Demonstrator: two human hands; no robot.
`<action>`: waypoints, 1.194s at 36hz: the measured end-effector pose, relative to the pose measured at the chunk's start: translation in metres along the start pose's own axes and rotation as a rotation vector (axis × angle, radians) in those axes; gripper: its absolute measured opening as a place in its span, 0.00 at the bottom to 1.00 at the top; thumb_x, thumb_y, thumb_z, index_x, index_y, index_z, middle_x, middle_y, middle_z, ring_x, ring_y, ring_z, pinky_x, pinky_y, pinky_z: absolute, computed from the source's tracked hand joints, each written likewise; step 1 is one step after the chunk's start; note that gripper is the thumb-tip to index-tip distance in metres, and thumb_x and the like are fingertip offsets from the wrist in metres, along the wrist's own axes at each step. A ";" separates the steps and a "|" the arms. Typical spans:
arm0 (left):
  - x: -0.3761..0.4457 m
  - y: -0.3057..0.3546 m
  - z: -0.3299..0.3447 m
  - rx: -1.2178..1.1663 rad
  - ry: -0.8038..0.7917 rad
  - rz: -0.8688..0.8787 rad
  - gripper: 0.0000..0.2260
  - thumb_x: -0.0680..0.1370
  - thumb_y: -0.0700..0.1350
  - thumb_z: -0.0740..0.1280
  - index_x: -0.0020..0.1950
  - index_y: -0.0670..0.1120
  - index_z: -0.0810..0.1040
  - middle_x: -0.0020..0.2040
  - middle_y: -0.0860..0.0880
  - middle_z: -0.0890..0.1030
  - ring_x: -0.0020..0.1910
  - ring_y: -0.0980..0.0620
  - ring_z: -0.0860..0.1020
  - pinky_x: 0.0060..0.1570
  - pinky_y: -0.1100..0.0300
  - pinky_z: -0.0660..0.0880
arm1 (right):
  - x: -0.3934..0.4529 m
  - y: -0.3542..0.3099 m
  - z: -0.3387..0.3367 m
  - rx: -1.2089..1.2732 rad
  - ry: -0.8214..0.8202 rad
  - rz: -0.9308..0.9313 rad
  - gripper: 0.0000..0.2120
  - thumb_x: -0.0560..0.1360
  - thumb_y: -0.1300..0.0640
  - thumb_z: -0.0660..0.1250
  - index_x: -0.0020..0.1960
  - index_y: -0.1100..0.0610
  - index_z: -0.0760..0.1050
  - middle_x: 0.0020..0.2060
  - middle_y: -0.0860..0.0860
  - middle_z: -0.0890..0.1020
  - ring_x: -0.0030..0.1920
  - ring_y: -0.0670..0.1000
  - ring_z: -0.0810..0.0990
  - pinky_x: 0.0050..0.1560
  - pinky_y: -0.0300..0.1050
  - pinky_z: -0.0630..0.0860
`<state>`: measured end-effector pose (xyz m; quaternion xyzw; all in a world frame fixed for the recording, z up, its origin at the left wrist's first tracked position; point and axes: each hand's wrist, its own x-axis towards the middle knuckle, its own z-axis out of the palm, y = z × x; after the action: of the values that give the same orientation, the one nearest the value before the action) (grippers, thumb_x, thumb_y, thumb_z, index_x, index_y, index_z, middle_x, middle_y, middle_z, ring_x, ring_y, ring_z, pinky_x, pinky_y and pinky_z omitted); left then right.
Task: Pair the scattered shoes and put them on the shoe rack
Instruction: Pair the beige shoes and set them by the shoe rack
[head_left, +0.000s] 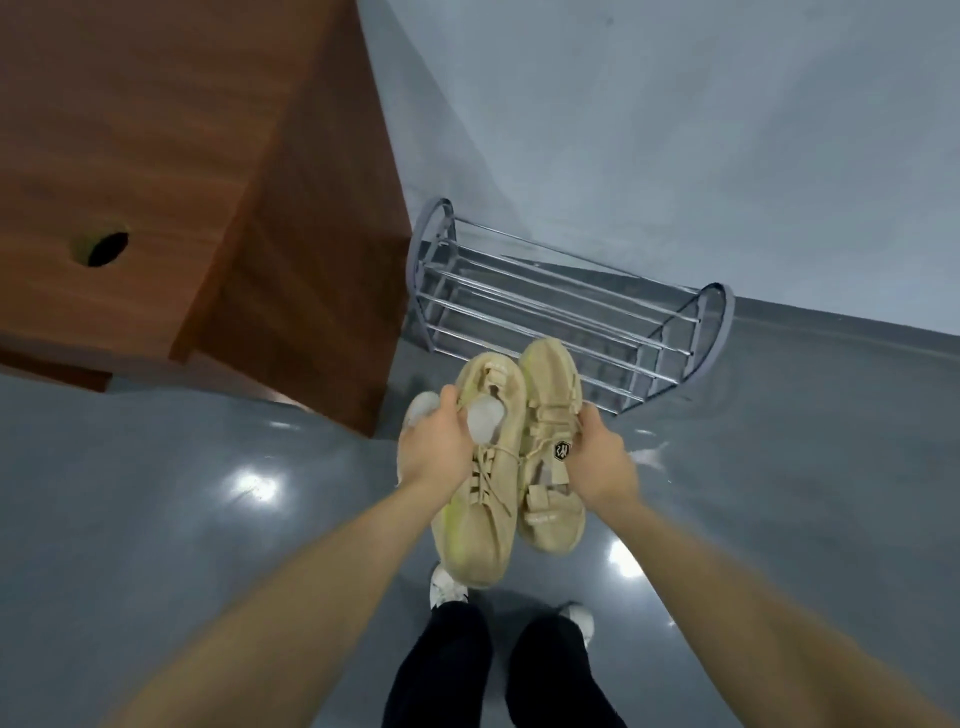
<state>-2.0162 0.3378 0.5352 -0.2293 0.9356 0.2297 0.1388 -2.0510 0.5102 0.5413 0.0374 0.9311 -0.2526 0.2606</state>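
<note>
Two beige knit sneakers are held side by side above the floor. My left hand (434, 444) grips the left sneaker (480, 525) at its collar, with white stuffing showing in the opening. My right hand (602, 460) grips the right sneaker (550, 410) along its outer side, beside a black logo tag. The chrome wire shoe rack (561, 306) stands against the wall just beyond the sneakers; its bars carry no shoes.
A brown wooden cabinet (208, 182) stands left of the rack, its corner close to my left hand. The glossy grey floor (779, 441) spreads to the right. My own legs in black trousers and white shoes (447, 584) are below.
</note>
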 end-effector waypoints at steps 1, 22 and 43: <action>0.008 -0.001 0.012 -0.007 -0.015 -0.008 0.11 0.82 0.43 0.53 0.62 0.46 0.66 0.49 0.40 0.81 0.48 0.39 0.78 0.43 0.53 0.68 | 0.011 0.006 0.006 0.001 -0.006 0.009 0.09 0.78 0.59 0.53 0.57 0.56 0.66 0.46 0.57 0.79 0.41 0.58 0.74 0.41 0.48 0.70; 0.165 -0.081 0.358 -0.149 -0.122 -0.098 0.11 0.82 0.48 0.53 0.61 0.47 0.69 0.50 0.41 0.79 0.48 0.38 0.77 0.44 0.51 0.73 | 0.221 0.226 0.244 -0.024 -0.067 0.161 0.13 0.75 0.66 0.50 0.55 0.55 0.66 0.38 0.53 0.74 0.38 0.56 0.71 0.34 0.45 0.64; 0.261 -0.109 0.522 -0.036 0.011 0.040 0.07 0.81 0.38 0.54 0.55 0.39 0.70 0.55 0.40 0.75 0.51 0.40 0.75 0.40 0.54 0.64 | 0.337 0.335 0.364 0.254 0.124 0.111 0.10 0.77 0.65 0.52 0.50 0.55 0.69 0.42 0.56 0.78 0.42 0.59 0.76 0.44 0.52 0.75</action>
<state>-2.1055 0.4140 -0.0467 -0.2143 0.9365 0.2478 0.1248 -2.1042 0.6023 -0.0476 0.1369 0.9025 -0.3506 0.2094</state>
